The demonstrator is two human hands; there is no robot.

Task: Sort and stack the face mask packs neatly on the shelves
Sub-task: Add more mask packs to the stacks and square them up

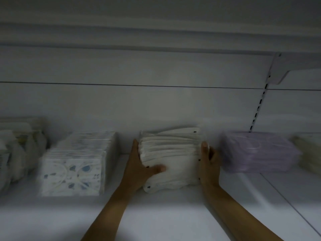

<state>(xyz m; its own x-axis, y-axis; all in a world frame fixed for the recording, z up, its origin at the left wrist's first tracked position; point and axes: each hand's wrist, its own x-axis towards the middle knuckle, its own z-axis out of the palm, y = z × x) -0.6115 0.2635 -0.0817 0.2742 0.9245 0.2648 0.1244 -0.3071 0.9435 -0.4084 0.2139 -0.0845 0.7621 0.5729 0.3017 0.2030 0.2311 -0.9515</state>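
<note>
A stack of white face mask packs (173,153) lies on the white shelf (173,214), fanned slightly toward the back. My left hand (139,164) presses its left side with straight fingers, and the thumb lies across the top pack. On the opposite side, my right hand (209,162) stands flat against the stack with its fingers pointing up. The stack sits squeezed between both hands.
A stack of blue-patterned mask packs (76,167) stands to the left, with blurred pale packs (15,153) beyond it. A purple mask pack (258,152) lies to the right, then a pale pack (311,153). A slotted upright (258,108) and a shelf bracket (284,66) are at the upper right.
</note>
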